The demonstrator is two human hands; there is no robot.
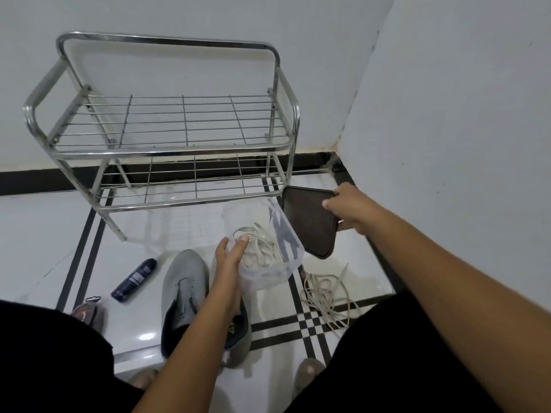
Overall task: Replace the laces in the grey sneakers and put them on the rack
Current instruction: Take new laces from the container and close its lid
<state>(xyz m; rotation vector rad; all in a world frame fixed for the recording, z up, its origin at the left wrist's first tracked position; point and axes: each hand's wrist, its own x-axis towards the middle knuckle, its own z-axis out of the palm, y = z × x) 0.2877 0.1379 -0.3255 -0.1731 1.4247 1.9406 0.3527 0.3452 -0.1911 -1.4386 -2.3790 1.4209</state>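
In the head view, the left hand (231, 257) is gripping the clear container (262, 248) of fresh laces (262, 248) above the grey sneakers (183, 290), while the right hand (348, 208) is pinching its dark lid (307, 219). Judging by the old laces (326, 296) on the floor, relacing comes next: set the lid down and draw a lace out; the rack (167, 120) is standing behind.

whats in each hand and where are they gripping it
Left hand holds the clear container by its near side wall; right hand pinches the dark lid at its edge.

I'm looking at a home entryway corner: a 2-tier metal shoe rack (167, 138) against white walls (447, 99), and a glossy tiled floor (35, 234) with black stripes.
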